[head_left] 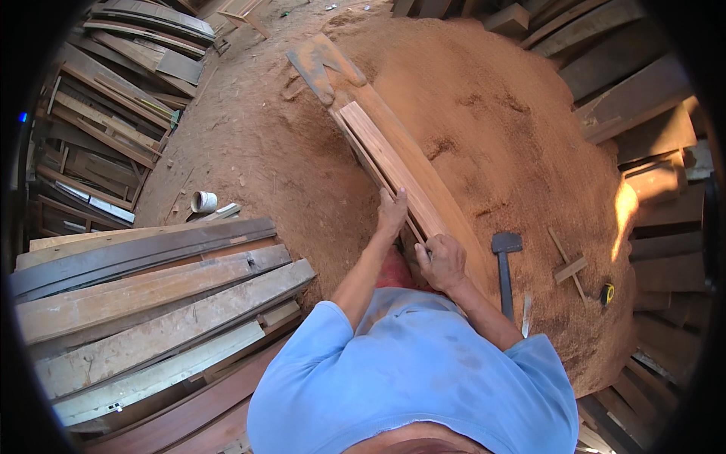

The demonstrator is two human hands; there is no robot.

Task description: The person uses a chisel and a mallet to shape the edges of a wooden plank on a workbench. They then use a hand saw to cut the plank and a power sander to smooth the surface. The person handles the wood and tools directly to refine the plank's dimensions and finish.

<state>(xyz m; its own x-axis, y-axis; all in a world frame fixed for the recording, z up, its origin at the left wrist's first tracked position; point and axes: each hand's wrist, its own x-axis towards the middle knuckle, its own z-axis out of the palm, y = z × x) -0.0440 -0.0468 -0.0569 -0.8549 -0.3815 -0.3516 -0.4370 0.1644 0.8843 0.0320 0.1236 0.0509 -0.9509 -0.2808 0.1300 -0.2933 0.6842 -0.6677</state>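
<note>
A long, reddish-brown wooden board (393,163) lies lengthwise along a thick work plank (446,200) that slants away from my body. Along its left side runs a thin dark gap, with a narrow wooden edge beside it. My left hand (392,214) is closed on this left edge, around the board's middle to near part. Closer to me, my right hand (443,261) grips the board's near end, fingers curled over it. The undersides of both hands are hidden. At its far end the plank carries a V-notched wooden stop (327,66) dusted with sawdust.
Sawdust (491,113) covers the ground. On the right lie a dark-headed mallet (506,261), a wooden marking gauge (570,268) and a yellow-black tape measure (607,293). Stacked timber (174,310) stands at the left, with a white cup (203,202) beyond. More planks (628,91) line the right.
</note>
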